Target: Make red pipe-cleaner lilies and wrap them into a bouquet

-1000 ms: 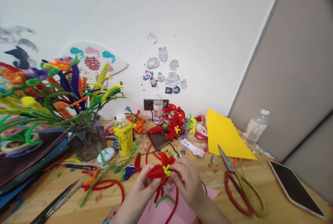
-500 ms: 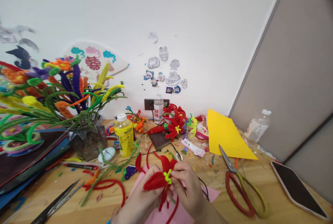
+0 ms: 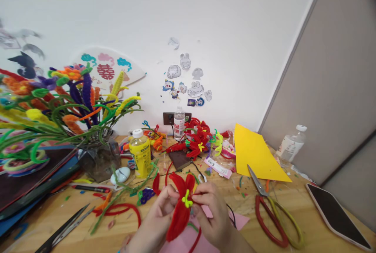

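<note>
A red pipe-cleaner flower (image 3: 179,217) with a yellow-green centre is held up between my two hands, above a pink sheet of paper (image 3: 202,241). My left hand (image 3: 160,214) is closed at the flower's left side, with thumb and fingers behind a petal. On the other side, my right hand (image 3: 210,210) pinches the flower close to its centre. A red pipe cleaner hangs down beneath the right hand. The petals hide part of the left fingertips.
Scissors with red and yellow handles (image 3: 273,217) lie at right, beside a phone (image 3: 337,214) and yellow paper (image 3: 258,155). Black scissors (image 3: 66,229) lie at front left. Behind stand a yellow bottle (image 3: 140,154), a vase (image 3: 101,159) of pipe-cleaner flowers and a red flower pile (image 3: 198,137).
The flower has turned in my hands, so its long lower petal now points down instead of left. My left fingers have shifted up along it; the right hand stays near the centre.
</note>
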`<state>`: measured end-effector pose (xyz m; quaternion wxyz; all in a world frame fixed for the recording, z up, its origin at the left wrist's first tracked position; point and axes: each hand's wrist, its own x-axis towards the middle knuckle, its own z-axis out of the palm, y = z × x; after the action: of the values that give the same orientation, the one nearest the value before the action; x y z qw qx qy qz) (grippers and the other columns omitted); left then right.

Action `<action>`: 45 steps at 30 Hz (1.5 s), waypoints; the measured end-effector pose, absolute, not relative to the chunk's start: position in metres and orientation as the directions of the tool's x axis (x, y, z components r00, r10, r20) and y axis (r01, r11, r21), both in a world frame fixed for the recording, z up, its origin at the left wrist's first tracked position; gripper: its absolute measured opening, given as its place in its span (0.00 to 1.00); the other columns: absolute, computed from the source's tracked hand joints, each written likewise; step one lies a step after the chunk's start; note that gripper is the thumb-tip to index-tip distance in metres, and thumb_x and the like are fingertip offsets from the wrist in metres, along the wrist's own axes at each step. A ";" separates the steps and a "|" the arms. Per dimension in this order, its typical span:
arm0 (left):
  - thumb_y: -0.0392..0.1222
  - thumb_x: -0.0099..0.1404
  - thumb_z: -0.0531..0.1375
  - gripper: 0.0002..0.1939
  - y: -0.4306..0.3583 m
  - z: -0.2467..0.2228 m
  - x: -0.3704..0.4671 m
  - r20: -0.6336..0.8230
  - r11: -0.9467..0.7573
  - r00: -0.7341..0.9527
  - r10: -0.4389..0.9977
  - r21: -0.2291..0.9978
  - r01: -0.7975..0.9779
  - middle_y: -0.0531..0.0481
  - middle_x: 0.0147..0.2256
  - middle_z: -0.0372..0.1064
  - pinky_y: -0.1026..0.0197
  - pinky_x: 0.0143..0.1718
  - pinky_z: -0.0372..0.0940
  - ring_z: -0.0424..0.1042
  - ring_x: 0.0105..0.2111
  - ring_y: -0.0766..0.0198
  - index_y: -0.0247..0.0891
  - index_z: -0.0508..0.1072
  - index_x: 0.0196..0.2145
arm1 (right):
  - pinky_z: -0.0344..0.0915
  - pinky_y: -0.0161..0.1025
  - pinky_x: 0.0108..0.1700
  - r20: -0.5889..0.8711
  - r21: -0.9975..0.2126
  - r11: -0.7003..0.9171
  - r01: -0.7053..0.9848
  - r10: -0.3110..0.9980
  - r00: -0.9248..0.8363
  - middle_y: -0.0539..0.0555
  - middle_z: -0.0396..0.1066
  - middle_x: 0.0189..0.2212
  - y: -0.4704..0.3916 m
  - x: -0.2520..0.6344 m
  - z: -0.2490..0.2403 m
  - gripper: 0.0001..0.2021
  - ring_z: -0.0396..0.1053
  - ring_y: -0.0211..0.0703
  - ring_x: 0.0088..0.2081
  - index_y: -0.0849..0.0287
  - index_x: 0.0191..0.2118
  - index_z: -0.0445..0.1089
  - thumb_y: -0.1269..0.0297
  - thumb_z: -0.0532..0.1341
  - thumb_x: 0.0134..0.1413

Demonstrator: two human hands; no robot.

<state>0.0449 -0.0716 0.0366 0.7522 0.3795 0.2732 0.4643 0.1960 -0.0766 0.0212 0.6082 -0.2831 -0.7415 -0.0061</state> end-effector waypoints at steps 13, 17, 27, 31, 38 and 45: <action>0.48 0.39 0.71 0.20 -0.073 0.044 0.045 -0.096 0.268 0.360 0.928 0.843 -0.466 0.55 0.23 0.65 0.66 0.26 0.55 0.61 0.23 0.69 0.38 0.66 0.24 | 0.63 0.37 0.35 0.859 -0.482 0.825 0.295 0.512 -0.029 0.52 0.64 0.32 -0.079 0.188 0.020 0.09 0.65 0.39 0.34 0.56 0.37 0.63 0.77 0.54 0.53; 0.46 0.42 0.70 0.18 -0.076 0.043 0.045 -0.086 0.260 0.353 0.932 0.837 -0.481 0.56 0.22 0.64 0.66 0.26 0.55 0.60 0.22 0.71 0.37 0.65 0.23 | 0.63 0.36 0.36 0.848 -0.501 0.818 0.281 0.529 -0.029 0.51 0.64 0.32 -0.080 0.187 0.017 0.10 0.65 0.39 0.35 0.55 0.37 0.63 0.78 0.55 0.52; 0.45 0.42 0.70 0.18 -0.074 0.037 0.039 -0.027 0.221 0.359 0.933 0.829 -0.513 0.54 0.24 0.67 0.67 0.25 0.54 0.64 0.23 0.69 0.38 0.65 0.24 | 0.63 0.36 0.37 0.690 -0.717 0.681 0.145 0.724 0.010 0.52 0.66 0.32 -0.076 0.197 0.014 0.06 0.66 0.41 0.35 0.55 0.39 0.64 0.65 0.54 0.56; 0.44 0.41 0.71 0.17 -0.074 0.042 0.041 -0.050 0.235 0.343 0.938 0.818 -0.525 0.55 0.23 0.68 0.68 0.25 0.55 0.63 0.22 0.71 0.38 0.67 0.24 | 0.61 0.33 0.30 0.598 -0.786 0.583 0.203 0.802 0.012 0.50 0.65 0.25 -0.074 0.200 0.010 0.07 0.65 0.39 0.27 0.58 0.32 0.65 0.62 0.54 0.56; 0.45 0.38 0.71 0.19 -0.074 0.043 0.043 -0.077 0.221 0.283 0.956 0.824 -0.522 0.55 0.23 0.70 0.66 0.26 0.58 0.65 0.23 0.69 0.38 0.66 0.23 | 0.59 0.32 0.27 0.617 -0.749 0.574 0.331 0.786 0.032 0.49 0.64 0.22 -0.078 0.196 0.013 0.08 0.64 0.37 0.24 0.59 0.30 0.64 0.60 0.54 0.55; 0.44 0.37 0.72 0.20 -0.073 0.041 0.042 -0.084 0.193 0.221 0.972 0.820 -0.539 0.55 0.24 0.70 0.67 0.24 0.56 0.65 0.22 0.69 0.38 0.65 0.23 | 0.58 0.31 0.25 0.669 -0.688 0.609 0.395 0.743 0.019 0.48 0.64 0.21 -0.081 0.193 0.014 0.08 0.62 0.36 0.22 0.58 0.30 0.64 0.60 0.53 0.55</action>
<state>0.0422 -0.0728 0.0406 0.7036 0.3396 0.3188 0.5367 0.1926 -0.0812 0.0144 0.5801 -0.4161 -0.6840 0.1502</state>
